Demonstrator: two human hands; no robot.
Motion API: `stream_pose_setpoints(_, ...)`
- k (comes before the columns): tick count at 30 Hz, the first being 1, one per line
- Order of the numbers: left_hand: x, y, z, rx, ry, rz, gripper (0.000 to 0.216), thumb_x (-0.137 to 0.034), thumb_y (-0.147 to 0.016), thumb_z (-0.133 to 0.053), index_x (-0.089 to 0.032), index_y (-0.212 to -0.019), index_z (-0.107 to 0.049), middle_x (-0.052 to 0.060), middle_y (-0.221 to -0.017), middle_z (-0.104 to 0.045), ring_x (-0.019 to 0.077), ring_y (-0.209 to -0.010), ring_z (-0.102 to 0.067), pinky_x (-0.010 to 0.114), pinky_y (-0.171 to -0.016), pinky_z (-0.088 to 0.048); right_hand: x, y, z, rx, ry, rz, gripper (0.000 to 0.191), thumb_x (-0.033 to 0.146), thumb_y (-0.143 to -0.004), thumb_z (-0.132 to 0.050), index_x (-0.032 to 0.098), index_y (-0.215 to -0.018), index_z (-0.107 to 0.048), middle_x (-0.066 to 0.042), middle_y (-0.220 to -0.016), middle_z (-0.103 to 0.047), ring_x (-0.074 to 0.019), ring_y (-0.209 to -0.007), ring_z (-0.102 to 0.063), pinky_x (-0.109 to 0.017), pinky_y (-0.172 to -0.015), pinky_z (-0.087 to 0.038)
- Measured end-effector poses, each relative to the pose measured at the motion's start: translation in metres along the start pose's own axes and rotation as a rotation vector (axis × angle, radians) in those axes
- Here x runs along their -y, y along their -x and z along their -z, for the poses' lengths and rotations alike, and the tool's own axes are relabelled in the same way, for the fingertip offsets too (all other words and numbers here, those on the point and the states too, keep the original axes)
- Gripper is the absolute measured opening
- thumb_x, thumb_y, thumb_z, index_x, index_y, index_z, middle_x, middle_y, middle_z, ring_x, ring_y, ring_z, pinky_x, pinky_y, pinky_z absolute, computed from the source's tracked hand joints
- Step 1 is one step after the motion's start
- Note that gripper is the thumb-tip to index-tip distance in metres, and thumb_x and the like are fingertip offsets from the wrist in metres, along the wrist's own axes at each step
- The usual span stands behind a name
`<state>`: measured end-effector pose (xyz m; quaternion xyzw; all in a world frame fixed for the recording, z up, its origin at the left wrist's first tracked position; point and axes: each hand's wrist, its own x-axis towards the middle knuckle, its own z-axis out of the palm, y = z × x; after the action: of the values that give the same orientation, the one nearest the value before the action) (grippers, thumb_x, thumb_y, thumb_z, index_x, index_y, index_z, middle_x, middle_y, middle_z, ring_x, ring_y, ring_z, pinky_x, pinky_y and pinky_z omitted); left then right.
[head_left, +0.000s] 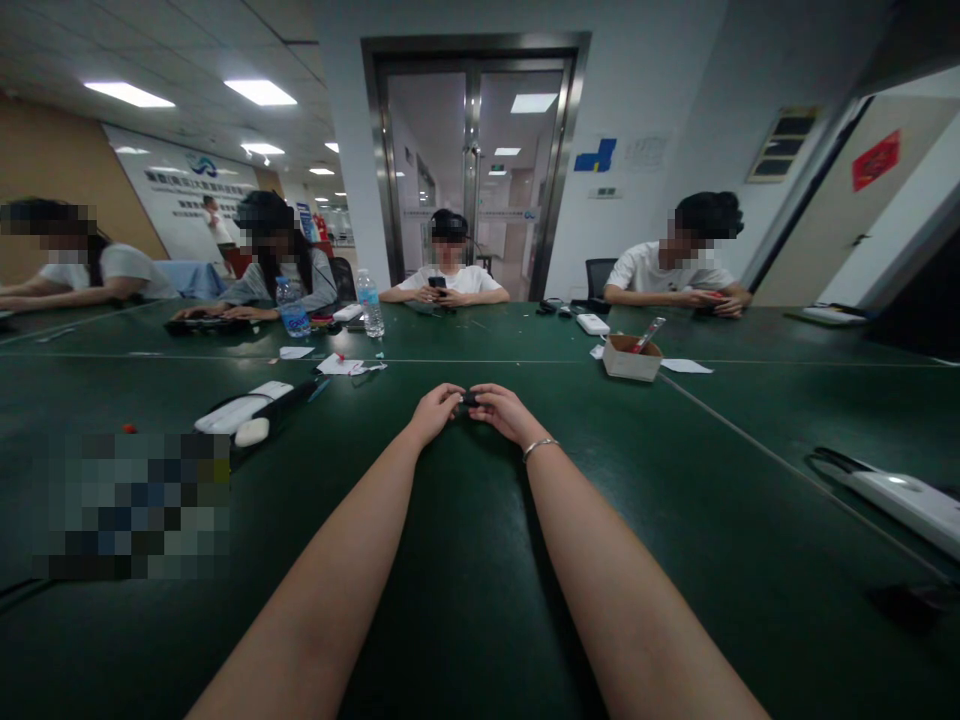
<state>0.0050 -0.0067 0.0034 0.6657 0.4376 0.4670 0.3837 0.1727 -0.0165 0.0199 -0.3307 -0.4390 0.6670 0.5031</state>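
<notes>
Both my arms reach forward over the dark green table (465,560). A small black object (469,399) lies between my fingertips, too small and too covered to name. My left hand (436,413) is closed at its left end, with a tiny light spot showing near the fingertips. On the other end my right hand (504,411) pinches it between thumb and fingers. A silver bangle (539,449) circles my right wrist. The two hands almost meet, just above or on the tabletop; I cannot tell which.
Left of my hands lie a white power bank (244,406) and a white rounded case (252,431). A small cardboard box (631,360) stands at the right. Two water bottles (370,305) are farther back. Another white device (911,500) lies far right. Several people sit across the table.
</notes>
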Motion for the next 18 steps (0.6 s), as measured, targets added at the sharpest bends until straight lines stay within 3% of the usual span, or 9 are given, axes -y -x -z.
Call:
stream_pose_setpoints(4,-0.002,0.001,-0.0004,0.01,-0.006,-0.004,0.029,-0.037,-0.084,-0.047,-0.016,-0.097,-0.061,0.001,-0.07,-0.056,0.0096,-0.055,-0.05,0.02,-0.052,-0.04,-0.0004,-0.0003,-0.0002,-0.007,-0.001,0.006,0.016,0.0,-0.077,-0.054,0.014,-0.083,-0.06,-0.005,-0.075,-0.065,-0.0117,-0.057,-0.063,-0.025,-0.06,-0.056)
stream_pose_setpoints(10,-0.0064,0.0033,0.0006,-0.03,-0.03,0.035,0.028,-0.023,-0.077,-0.054,-0.018,-0.104,-0.06,0.005,-0.092,-0.057,0.0094,-0.063,-0.052,0.019,-0.053,-0.042,0.0015,0.0015,-0.0014,-0.01,0.002,-0.002,0.017,-0.001,-0.076,-0.055,0.014,-0.082,-0.062,-0.004,-0.074,-0.063,-0.012,-0.057,-0.063,-0.025,-0.059,-0.057)
stream_pose_setpoints(18,-0.007,0.0036,0.0005,-0.053,0.0,0.05,0.025,-0.028,-0.079,-0.053,-0.017,-0.099,-0.062,0.003,-0.079,-0.058,0.0102,-0.06,-0.051,0.021,-0.053,-0.042,-0.0016,-0.0026,0.0016,-0.008,0.011,0.002,0.016,0.001,-0.077,-0.056,0.014,-0.084,-0.061,-0.003,-0.073,-0.064,-0.0113,-0.055,-0.063,-0.025,-0.058,-0.057)
